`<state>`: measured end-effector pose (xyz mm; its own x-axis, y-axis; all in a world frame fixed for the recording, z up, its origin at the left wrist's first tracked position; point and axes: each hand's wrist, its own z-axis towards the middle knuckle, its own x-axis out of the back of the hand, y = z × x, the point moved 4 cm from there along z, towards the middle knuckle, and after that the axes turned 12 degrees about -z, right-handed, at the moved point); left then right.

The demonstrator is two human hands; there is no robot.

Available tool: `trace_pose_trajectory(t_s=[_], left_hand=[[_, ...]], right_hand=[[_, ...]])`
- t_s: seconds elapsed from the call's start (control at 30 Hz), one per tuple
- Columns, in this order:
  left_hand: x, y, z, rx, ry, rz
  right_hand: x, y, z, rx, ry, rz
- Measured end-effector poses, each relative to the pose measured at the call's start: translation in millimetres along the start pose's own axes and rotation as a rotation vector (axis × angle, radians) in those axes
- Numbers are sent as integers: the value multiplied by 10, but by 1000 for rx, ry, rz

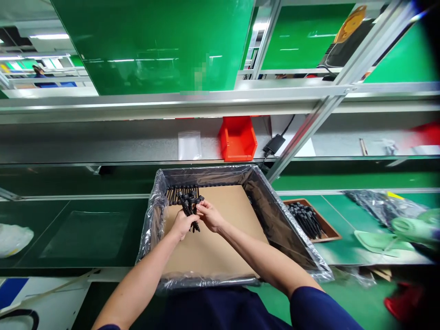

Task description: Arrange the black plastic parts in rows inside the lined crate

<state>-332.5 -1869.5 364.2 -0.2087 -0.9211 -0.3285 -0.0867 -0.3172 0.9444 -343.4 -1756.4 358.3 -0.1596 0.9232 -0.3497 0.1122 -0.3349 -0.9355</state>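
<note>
My left hand (184,224) is closed around a bunch of slim black parts with thicker heads (189,205); their exact kind is too small to make out. At the right side of the bunch, the fingers of my right hand (210,217) pinch one of these black parts near its head. Both hands are over a large box lined with clear plastic (292,219). A brown cardboard sheet (220,250) lies inside it. Along the box's far left edge, similar black parts (172,195) lie side by side in a row.
Right of the box, a brown tray (332,234) holds many more black parts. A red bin (239,142), a clear bag (189,145) and a black adapter (274,145) sit on the shelf behind. Plastic wrapping (381,206) and a pale green item (381,241) lie farther right.
</note>
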Motion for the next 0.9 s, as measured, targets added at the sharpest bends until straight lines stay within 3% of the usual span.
trace_pose_trajectory(t_s=[0.27, 0.6, 0.9], left_hand=[[29, -27, -1, 72, 66, -110], [105, 50, 68, 65, 113, -291], [156, 167, 106, 83, 233, -489]], right_hand=[[34, 53, 137, -38, -32, 26], [1, -207, 321, -9, 12, 90], [-1, -299, 449, 70, 37, 66]])
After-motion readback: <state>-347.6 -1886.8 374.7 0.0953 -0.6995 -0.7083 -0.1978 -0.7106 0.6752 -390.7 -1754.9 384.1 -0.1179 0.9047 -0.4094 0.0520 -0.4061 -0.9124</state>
